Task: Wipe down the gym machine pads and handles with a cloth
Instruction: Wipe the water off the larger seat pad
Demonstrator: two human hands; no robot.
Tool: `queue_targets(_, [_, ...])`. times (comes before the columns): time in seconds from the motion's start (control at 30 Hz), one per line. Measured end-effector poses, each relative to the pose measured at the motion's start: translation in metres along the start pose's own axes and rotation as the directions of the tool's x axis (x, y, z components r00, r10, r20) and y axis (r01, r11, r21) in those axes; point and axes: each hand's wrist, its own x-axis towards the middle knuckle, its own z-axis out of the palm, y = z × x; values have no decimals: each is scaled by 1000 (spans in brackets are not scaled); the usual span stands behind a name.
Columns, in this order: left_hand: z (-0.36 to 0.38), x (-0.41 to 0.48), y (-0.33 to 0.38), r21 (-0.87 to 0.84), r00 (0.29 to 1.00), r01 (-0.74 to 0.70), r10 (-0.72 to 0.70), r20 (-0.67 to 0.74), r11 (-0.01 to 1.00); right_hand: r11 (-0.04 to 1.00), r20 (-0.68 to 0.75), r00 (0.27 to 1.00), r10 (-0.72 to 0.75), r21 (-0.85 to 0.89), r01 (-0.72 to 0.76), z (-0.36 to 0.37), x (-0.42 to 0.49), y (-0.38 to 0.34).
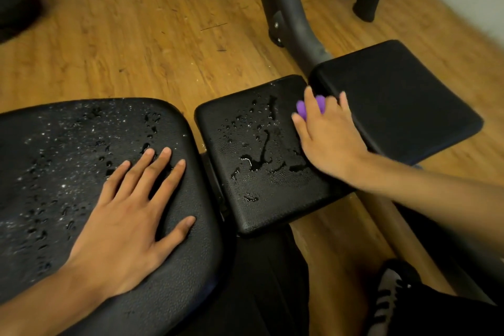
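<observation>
**A:** Where is the cloth?

**B:** The purple cloth [302,110] is at the right edge of the middle pad [259,131], bunched under the right hand [327,136]. Only two small folds of it show between the fingers.

**A:** Is it gripped?

**B:** It looks pressed rather than gripped. The fingers are spread and nearly straight, laid over the cloth and bearing it down onto the pad. I see none curled round it.

**A:** And the other hand?

**B:** The left hand [131,215] lies flat with its fingers splayed, holding nothing. It rests on the large pad [54,144] just left of the middle pad. I take it for a brace.

**A:** What does this wipe call for?

**B:** The middle pad carries droplets [253,163] and a run of pooled liquid, all to the left of the cloth. I would draw the cloth leftward in overlapping passes, working from the far edge to the near one. Even pressure should lift the liquid rather than shove it into the gap beside the large pad. A bunched cloth covers little, so opening it out under the palm would take up more per pass.

**A:** What is left after that?

**B:** The large pad is thickly speckled, so I judge it is not yet wiped. The right-hand pad [395,95], just right of the middle pad, looks matt and dry. No handles are in view.

**A:** And around them?

**B:** Beyond the middle pad a frame tube [286,8] rises from the wood floor [136,49]. A shoe [387,300] shows on the near side of the middle pad, to the right.
</observation>
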Motion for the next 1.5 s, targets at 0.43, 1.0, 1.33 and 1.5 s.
queue_targets(0.43, [0,3,1,-31,1000,-1,1,-5,1000,986,24,995,-93,-138,95,-12,-56,21])
queue_targets(1.0, [-1,2,3,-24,1000,5,-5,-14,1000,943,64,965,-253,238,232,-13,39,3])
queue_targets(1.33, [2,2,1,-12,1000,3,-3,-10,1000,942,135,934,-331,110,318,-27,-56,17])
queue_targets(1.5, [3,2,0,-13,1000,7,-8,-8,1000,932,71,930,-360,61,356,-20,-44,19])
